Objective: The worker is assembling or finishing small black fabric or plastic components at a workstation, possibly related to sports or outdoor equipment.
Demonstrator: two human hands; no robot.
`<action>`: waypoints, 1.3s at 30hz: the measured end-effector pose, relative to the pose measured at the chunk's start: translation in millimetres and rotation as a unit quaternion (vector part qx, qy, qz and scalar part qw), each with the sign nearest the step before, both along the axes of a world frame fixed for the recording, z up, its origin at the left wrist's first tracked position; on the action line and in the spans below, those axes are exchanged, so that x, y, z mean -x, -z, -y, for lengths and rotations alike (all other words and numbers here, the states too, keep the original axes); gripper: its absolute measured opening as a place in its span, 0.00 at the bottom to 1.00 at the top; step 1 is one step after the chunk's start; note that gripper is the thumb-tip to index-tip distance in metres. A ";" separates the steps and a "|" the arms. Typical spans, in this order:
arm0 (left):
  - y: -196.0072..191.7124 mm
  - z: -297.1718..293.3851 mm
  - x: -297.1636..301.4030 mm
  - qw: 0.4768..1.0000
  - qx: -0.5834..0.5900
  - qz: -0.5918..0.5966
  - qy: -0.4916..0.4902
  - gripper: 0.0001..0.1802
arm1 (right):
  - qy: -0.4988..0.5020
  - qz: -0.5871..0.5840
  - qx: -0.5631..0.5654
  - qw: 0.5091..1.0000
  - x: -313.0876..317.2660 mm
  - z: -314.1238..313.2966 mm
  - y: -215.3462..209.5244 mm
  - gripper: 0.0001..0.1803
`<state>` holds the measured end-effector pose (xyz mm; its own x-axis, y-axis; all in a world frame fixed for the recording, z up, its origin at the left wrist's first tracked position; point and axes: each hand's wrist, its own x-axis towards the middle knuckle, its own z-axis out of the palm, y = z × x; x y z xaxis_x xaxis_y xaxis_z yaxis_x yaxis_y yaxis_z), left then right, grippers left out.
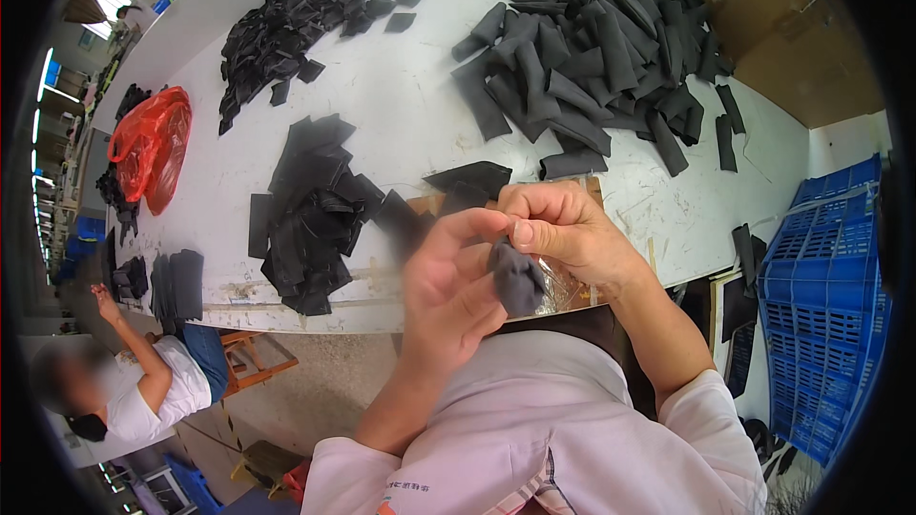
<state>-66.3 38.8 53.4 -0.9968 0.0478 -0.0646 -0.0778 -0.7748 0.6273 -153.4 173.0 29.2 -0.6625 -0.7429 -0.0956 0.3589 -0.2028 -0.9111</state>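
Observation:
Over the near edge of the white table, both hands meet on a small dark grey fabric piece (518, 284), bunched and hanging below the fingertips. My left hand (448, 281) is closed on its upper left side, thumb and index finger near the top. My right hand (572, 234) pinches the top of the same piece between thumb and fingers. Behind the hands lies a brown board (596, 193) with a shiny patch. Flat black fabric pieces (315, 219) are heaped left of my left hand, and a loose black piece (469, 176) lies just beyond it.
A large heap of dark grey fabric tubes (592, 48) fills the far right. Small black pieces (296, 24) spread at the far left, near a red plastic bag (153, 148). A cardboard box (792, 29) and blue crates (821, 296) stand right. Another person (157, 381) sits left.

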 end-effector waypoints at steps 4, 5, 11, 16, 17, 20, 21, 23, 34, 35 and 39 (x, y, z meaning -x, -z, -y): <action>23.9 5.4 2.2 0.993 0.077 0.083 -0.013 0.22 | -0.027 0.026 0.039 0.999 4.0 3.7 40.3 0.14; 28.8 15.0 -0.1 0.996 -0.031 0.072 0.049 0.21 | -0.042 0.041 0.043 0.997 -1.6 3.0 43.9 0.14; 20.8 10.4 3.0 0.840 0.489 -0.162 -0.168 0.21 | 0.070 -0.058 -0.056 0.994 -7.0 2.8 28.0 0.15; 14.3 5.5 7.3 0.869 0.403 -0.196 -0.211 0.08 | 0.223 -0.423 -0.092 0.873 -11.9 -4.2 -15.8 0.14; 11.6 4.3 5.4 0.869 0.403 -0.195 -0.210 0.08 | 0.163 -0.522 -0.168 0.820 -16.0 -4.5 -33.7 0.14; 12.8 5.3 -3.9 0.919 0.273 -0.153 -0.241 0.07 | 0.085 -0.652 -0.282 0.699 -20.0 -2.9 -35.9 0.14; 27.6 6.7 -4.4 0.924 0.286 -0.123 -0.221 0.07 | 0.086 -0.627 -0.270 0.726 -17.3 -3.2 -18.3 0.14; 40.4 4.0 -2.7 0.944 0.259 -0.097 -0.182 0.10 | 0.084 -0.602 -0.256 0.751 -16.1 -4.1 0.7 0.14; 30.5 5.4 31.5 0.879 0.435 -0.191 -0.029 0.06 | 0.179 -0.509 -0.090 0.837 -16.5 -2.4 47.6 0.07; 26.6 4.7 30.8 0.863 0.469 -0.177 -0.061 0.07 | 0.160 -0.512 -0.125 0.834 -14.7 -3.1 46.0 0.07; -1.4 -0.1 27.5 0.825 0.509 -0.235 -0.064 0.06 | 0.153 -0.533 -0.120 0.823 -17.9 -7.9 41.6 0.09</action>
